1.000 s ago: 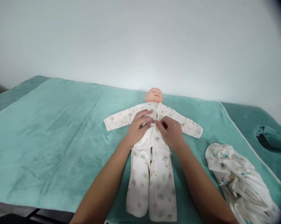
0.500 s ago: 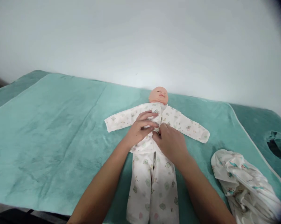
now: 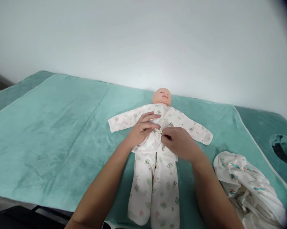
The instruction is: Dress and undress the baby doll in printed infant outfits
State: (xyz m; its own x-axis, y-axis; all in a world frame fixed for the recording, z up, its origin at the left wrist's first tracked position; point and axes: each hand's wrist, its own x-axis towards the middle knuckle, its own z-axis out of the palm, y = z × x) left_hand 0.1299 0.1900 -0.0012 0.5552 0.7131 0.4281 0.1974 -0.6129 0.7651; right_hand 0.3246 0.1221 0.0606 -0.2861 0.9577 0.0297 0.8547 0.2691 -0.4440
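A baby doll [image 3: 162, 96] lies on its back, dressed in a white printed button-front shirt [image 3: 143, 144] and matching trousers [image 3: 164, 190]. Across the shirt's chest rests my left hand [image 3: 141, 129], its fingers stretched out and the index fingertip close to a small button [image 3: 160, 131]. My right hand [image 3: 179, 141] is closed in a pinch at the shirt's front edge, just right of that button. The pinched cloth is mostly hidden by my fingers. Both shirt sleeves spread out to the sides.
A green blanket [image 3: 50, 133] covers the table beneath the doll. To the right sits a crumpled white printed cloth [image 3: 250, 187]. A clear item with a black band [image 3: 282, 152] lies at the far right edge. A white wall [image 3: 134, 41] rises behind.
My right hand has shifted slightly right and drawn back from the left fingers, so a button now shows between them. My left hand stays nearly in place. The view has moved slightly.
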